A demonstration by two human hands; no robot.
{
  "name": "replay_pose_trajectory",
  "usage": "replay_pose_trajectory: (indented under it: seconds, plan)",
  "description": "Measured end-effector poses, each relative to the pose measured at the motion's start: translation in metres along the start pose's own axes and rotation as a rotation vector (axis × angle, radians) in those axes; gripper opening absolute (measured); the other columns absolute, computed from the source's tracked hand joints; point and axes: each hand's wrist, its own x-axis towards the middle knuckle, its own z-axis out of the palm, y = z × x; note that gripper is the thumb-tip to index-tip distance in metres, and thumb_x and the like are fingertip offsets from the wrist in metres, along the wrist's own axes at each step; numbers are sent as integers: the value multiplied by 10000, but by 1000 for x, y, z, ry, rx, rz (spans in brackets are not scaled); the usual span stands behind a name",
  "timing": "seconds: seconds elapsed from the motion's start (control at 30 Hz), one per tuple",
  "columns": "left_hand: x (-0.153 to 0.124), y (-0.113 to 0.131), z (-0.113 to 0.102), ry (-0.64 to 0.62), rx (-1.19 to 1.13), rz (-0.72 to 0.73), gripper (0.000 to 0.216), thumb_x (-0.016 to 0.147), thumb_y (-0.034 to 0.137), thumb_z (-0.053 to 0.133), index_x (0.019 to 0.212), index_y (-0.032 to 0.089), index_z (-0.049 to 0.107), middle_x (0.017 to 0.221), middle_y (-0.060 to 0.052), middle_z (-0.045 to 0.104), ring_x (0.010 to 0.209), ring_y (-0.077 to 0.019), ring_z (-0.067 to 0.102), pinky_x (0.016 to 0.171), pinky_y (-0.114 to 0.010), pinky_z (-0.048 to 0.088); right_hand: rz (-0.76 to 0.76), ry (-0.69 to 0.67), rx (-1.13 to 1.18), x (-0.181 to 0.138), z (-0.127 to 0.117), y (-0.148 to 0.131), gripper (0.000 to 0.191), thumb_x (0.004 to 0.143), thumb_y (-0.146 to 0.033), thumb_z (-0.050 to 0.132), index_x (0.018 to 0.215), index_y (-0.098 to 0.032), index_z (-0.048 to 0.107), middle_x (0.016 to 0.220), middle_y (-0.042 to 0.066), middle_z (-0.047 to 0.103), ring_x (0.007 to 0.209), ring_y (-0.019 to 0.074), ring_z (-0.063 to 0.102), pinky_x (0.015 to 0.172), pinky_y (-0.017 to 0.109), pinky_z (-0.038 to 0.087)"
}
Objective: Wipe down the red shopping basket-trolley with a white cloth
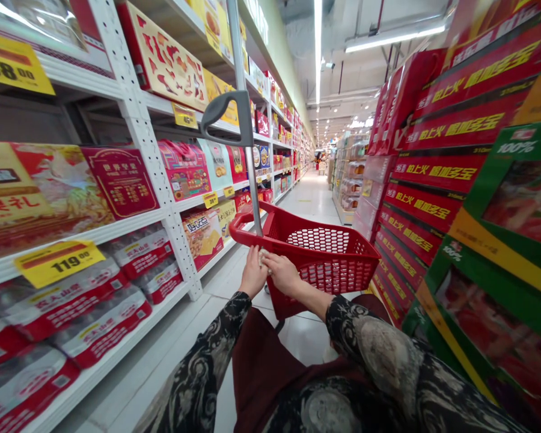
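White shelves (139, 132) hold boxes (119, 180) and wrapped bottle packs (103, 322); opposite, windowed green boxes (516, 147) show reddish contents (529, 201). Between them stands a red basket (342, 270), its bottom largely hidden. Just before it, left hand (253, 273) and right hand (283, 273) meet, each grip seemingly pinched on a small pale thing (263, 257), too obscured to identify. Steady, light fingertips would suit such fine handling.

Arms (223, 340) stretched forward — left hand (253, 275), right hand (283, 274) meeting, fingers (271, 261) bent.
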Motion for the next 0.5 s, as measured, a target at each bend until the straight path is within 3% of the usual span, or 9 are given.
replay_pose_trajectory:
  seconds: [0.13, 0.27, 0.37, 0.5]
  plan:
    - [11, 10, 2, 33, -352, -251, 483, 740, 182, 495, 1218, 117, 469, 1261, -138, 535, 1174, -217, 492, 1024, -381, 355, 121, 137, 140, 14, -12, -9, 422, 792, -55, 421, 1169, -182, 563, 1268, 62, 546, 1163, 150, 503, 995, 292, 402]
    - [14, 15, 2, 14, -453, -310, 386, 811, 309, 429, 1149, 143, 515, 1124, -110, 622, 994, -190, 607, 849, -356, 488, 178, 242, 191, 20, -19, -12, 450, 798, -62, 387, 1217, -162, 521, 1300, 62, 516, 1206, 136, 460, 1025, 279, 377]
    - [13, 19, 4, -4, -583, -328, 396, 843, 369, 379, 1105, 129, 553, 1024, -107, 662, 935, -187, 632, 804, -343, 509, 125, 223, 184, 20, -18, -18, 486, 782, -73, 414, 1263, -114, 476, 1355, 97, 454, 1264, 144, 389, 1064, 283, 321]
    - [12, 22, 2, 4, -776, -356, 407, 837, 378, 417, 1133, 136, 553, 1025, -87, 668, 975, -175, 615, 862, -316, 489, 11, 121, 108, 19, -17, -24, 602, 713, -153, 560, 1295, -78, 426, 1425, 167, 328, 1325, 236, 281, 1065, 397, 298]
